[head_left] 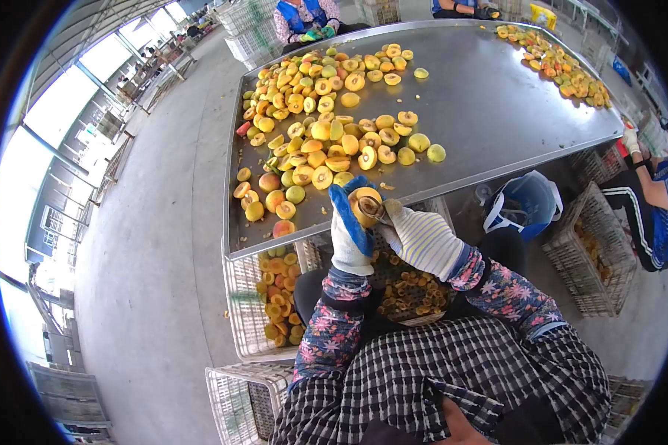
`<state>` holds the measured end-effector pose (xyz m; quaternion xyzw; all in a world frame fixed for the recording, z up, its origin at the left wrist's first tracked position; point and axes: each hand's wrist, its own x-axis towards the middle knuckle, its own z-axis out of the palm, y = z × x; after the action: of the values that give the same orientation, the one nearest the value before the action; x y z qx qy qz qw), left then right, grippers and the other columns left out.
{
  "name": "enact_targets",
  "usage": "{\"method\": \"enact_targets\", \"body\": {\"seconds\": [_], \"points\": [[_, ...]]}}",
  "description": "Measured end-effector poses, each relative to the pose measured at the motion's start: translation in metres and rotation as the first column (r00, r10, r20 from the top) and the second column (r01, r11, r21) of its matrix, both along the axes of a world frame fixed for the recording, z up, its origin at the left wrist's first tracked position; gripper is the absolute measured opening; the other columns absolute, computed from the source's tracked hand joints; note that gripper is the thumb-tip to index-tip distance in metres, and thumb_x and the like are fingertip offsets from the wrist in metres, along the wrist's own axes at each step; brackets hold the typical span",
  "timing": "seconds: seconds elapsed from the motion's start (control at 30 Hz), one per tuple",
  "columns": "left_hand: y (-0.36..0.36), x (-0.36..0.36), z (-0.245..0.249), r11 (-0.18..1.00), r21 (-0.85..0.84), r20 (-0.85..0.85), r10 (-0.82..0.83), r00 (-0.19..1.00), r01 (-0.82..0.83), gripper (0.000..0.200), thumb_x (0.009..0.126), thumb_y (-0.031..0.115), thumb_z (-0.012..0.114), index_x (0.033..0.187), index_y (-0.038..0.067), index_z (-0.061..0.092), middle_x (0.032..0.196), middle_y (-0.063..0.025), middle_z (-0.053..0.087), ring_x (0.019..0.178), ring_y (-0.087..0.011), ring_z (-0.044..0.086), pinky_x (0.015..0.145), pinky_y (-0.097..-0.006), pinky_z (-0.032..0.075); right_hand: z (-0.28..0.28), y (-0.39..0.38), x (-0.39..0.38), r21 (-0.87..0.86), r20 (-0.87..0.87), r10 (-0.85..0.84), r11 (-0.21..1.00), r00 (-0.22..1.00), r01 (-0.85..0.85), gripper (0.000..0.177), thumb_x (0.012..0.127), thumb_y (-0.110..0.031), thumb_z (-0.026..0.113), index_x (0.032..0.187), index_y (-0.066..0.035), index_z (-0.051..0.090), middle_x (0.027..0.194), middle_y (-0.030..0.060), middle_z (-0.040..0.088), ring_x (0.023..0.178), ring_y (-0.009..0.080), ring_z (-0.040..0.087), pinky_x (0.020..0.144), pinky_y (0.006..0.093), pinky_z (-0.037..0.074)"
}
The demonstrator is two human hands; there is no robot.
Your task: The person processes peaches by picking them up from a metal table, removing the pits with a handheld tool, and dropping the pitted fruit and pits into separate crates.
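Note:
My left hand [352,226], in a white glove with a blue coated palm, is closed around a halved yellow peach [365,208] just off the table's near edge. The cut face points up toward me. My right hand [423,237], in a white striped glove, grips a small metal pitting tool [371,207], whose curved end is at the middle of the peach half. Its handle is mostly hidden in my fingers. Beyond my hands, many peach halves [323,178] lie in a loose pile on the metal table [482,141].
Below the table stand a white crate [249,326] of peach halves and another container with cut pieces [416,293]. A blue bucket [523,204] and a crate [594,256] are at right. Co-workers sit at the far side [304,18] and right [657,200]. More peaches [557,63] lie far right.

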<state>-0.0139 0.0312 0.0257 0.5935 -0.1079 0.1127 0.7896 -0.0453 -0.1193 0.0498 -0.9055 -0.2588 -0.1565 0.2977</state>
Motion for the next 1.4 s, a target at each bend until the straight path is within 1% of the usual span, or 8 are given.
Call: {"method": "enact_targets", "body": {"seconds": [0.4, 0.6, 0.63, 0.73, 0.87, 1.0, 1.2, 1.4], "points": [[0.021, 0.001, -0.019, 0.947, -0.286, -0.425, -0.262, 0.867, 0.146, 0.061, 0.100, 0.058, 0.044, 0.114, 0.000, 0.061, 0.102, -0.0073, 0.064, 0.092, -0.0144, 0.062, 0.085, -0.0274, 0.051, -0.019, -0.014, -0.005, -0.112, -0.259, 0.133, 0.980, 0.957, -0.166, 0.034, 0.094, -0.021, 0.056, 0.114, 0.004, 0.046, 0.084, 0.0208, 0.066, 0.071, 0.0410, 0.065, 0.059, 0.0464, 0.052], [-0.007, -0.015, -0.020, 0.985, 0.009, 0.126, 0.168, 0.978, -0.171, 0.049, 0.106, 0.042, 0.037, 0.127, 0.000, 0.049, 0.110, -0.0130, 0.063, 0.102, -0.0224, 0.061, 0.095, -0.0356, 0.048, -0.035, -0.003, -0.004, 0.302, -0.319, 0.284, 0.935, 0.904, -0.187, 0.026, 0.094, -0.015, 0.058, 0.110, 0.003, 0.047, 0.085, 0.0232, 0.065, 0.080, 0.0426, 0.065, 0.067, 0.0466, 0.051], [-0.003, -0.009, -0.032, 0.967, -0.250, 0.003, 0.044, 0.999, -0.042, 0.053, 0.106, 0.045, 0.033, 0.124, -0.003, 0.048, 0.106, -0.0149, 0.064, 0.098, -0.0244, 0.064, 0.093, -0.0372, 0.051, -0.037, -0.001, -0.007, 0.331, -0.368, 0.311, 0.925, 0.877, -0.189, 0.026, 0.095, -0.015, 0.058, 0.111, 0.003, 0.047, 0.084, 0.0235, 0.065, 0.081, 0.0427, 0.065, 0.067, 0.0468, 0.051], [0.028, -0.002, -0.047, 0.897, 0.429, 0.172, 0.030, 0.985, -0.103, 0.051, 0.104, 0.043, 0.042, 0.128, -0.002, 0.051, 0.100, -0.0158, 0.068, 0.085, -0.0248, 0.068, 0.082, -0.0359, 0.055, -0.010, -0.009, -0.006, 0.006, -0.457, 0.248, 0.961, 0.854, -0.276, 0.026, 0.096, -0.017, 0.058, 0.110, 0.002, 0.048, 0.091, 0.0209, 0.066, 0.086, 0.0395, 0.066, 0.071, 0.0432, 0.051], [0.030, 0.008, -0.029, 0.907, -0.288, -0.450, -0.412, 0.792, 0.308, 0.061, 0.098, 0.052, 0.052, 0.098, -0.008, 0.065, 0.086, -0.0158, 0.069, 0.078, -0.0253, 0.069, 0.073, -0.0359, 0.058, -0.013, -0.008, -0.017, 0.065, -0.531, 0.273, 0.957, 0.802, -0.283, 0.020, 0.099, -0.017, 0.053, 0.110, 0.000, 0.051, 0.100, 0.0168, 0.065, 0.092, 0.0317, 0.065, 0.078, 0.0368, 0.050], [0.020, 0.003, -0.010, 0.930, -0.327, -0.577, -0.337, 0.744, 0.167, 0.064, 0.095, 0.055, 0.056, 0.092, -0.008, 0.066, 0.082, -0.0166, 0.069, 0.072, -0.0255, 0.069, 0.070, -0.0358, 0.058, -0.042, 0.003, -0.025, 0.535, -0.719, 0.439, 0.845, 0.538, 0.025, 0.020, 0.102, -0.016, 0.050, 0.113, 0.000, 0.053, 0.101, 0.0095, 0.064, 0.091, 0.0216, 0.063, 0.080, 0.0319, 0.050], [0.023, 0.004, -0.015, 0.939, -0.165, -0.500, -0.344, 0.795, 0.303, 0.059, 0.096, 0.050, 0.056, 0.096, -0.009, 0.066, 0.082, -0.0168, 0.069, 0.072, -0.0244, 0.069, 0.068, -0.0346, 0.058, -0.069, 0.002, -0.021, 0.451, -0.432, 0.460, 0.855, 0.776, -0.256, 0.020, 0.104, -0.020, 0.048, 0.115, -0.006, 0.056, 0.092, 0.0029, 0.060, 0.081, 0.0127, 0.059, 0.073, 0.0241, 0.049], [0.017, 0.011, -0.052, 0.991, 0.059, -0.188, -0.110, 0.976, 0.123, 0.055, 0.099, 0.047, 0.054, 0.105, -0.008, 0.062, 0.087, -0.0171, 0.068, 0.072, -0.0278, 0.069, 0.069, -0.0366, 0.060, -0.023, 0.001, -0.027, 0.650, -0.759, 0.616, 0.699, 0.211, 0.297, 0.033, 0.102, -0.043, 0.050, 0.108, -0.010, 0.053, 0.068, -0.0002, 0.051, 0.045, 0.0088, 0.048, 0.041, 0.0229, 0.040]]}}
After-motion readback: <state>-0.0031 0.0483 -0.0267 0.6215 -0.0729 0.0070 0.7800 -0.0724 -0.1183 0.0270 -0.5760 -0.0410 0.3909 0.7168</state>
